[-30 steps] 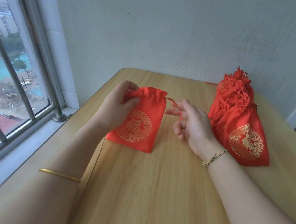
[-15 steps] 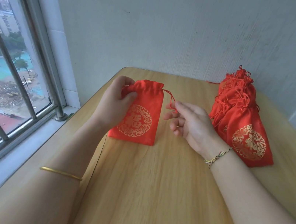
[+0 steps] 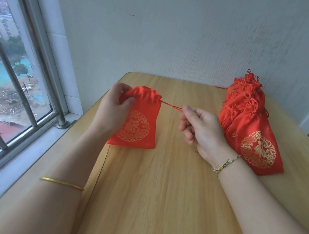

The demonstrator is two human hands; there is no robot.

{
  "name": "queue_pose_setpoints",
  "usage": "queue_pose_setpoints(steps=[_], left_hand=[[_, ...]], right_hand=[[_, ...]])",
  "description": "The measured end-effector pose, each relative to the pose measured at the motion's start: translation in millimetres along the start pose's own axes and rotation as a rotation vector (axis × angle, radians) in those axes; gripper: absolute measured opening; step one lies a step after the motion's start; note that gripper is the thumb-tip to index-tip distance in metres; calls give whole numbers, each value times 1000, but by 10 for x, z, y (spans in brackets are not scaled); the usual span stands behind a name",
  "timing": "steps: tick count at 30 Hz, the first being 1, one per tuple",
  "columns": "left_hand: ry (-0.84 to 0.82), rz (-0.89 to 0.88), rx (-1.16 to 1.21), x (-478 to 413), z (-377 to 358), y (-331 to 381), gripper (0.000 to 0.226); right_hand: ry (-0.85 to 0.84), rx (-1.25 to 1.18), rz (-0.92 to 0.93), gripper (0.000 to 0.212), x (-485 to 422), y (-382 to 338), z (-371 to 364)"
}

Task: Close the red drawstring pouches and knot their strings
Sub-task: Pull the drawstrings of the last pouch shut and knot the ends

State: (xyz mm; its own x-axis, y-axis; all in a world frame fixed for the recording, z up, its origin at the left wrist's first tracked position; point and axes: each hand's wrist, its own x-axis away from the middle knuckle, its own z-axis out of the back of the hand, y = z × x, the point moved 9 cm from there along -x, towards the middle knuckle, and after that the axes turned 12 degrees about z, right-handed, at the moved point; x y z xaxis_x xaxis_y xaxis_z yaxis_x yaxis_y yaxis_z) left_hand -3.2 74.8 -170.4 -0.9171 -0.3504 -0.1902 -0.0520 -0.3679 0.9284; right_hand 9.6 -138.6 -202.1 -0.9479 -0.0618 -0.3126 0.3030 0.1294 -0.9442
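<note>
Head view: left hand (image 3: pixel 114 108) pinching the pouch (image 3: pixel 138 126) neck should brace while right hand (image 3: pixel 204 130), pinching the string (image 3: pixel 171 105), pulls straight outward.

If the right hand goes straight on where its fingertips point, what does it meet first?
Probably the gathered neck of the red pouch that the left hand holds; the right hand points along its string.

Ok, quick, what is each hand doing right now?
Left hand: closed, gripping the top corner of the red pouch.
Right hand: closed, pinching the pouch's red string.
</note>
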Motion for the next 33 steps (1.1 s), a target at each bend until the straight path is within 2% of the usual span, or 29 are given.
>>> queue_pose_setpoints(steps=[5,10,12,17,22,26,30,32,33], left_hand=[[-84,45,-108,-7,-46,-80,16],[-244,177,24,17,-104,-152,26],[-230,159,-12,3,-84,-154,25],[-127,23,-280,-46,-36,-173,21],[11,-6,-361,-74,90,-174,9],[95,22,-324,-71,201,-159,5],[151,37,-343,-47,266,-138,21],[103,111,-241,-59,250,-189,30],[52,207,-104,-82,234,-272,32]], right_hand=[[77,-210,-53,28,-14,14,36],[141,-518,-148,26,-30,81,39],[158,-584,-174,26,-32,104,41],[203,-661,-201,26,-30,155,44],[252,-692,-222,28,-26,207,73],[293,-738,-237,32,-31,231,95],[332,-849,-256,29,-21,256,85],[352,-925,-271,28,-16,266,68],[367,-961,-278,27,-13,272,66]])
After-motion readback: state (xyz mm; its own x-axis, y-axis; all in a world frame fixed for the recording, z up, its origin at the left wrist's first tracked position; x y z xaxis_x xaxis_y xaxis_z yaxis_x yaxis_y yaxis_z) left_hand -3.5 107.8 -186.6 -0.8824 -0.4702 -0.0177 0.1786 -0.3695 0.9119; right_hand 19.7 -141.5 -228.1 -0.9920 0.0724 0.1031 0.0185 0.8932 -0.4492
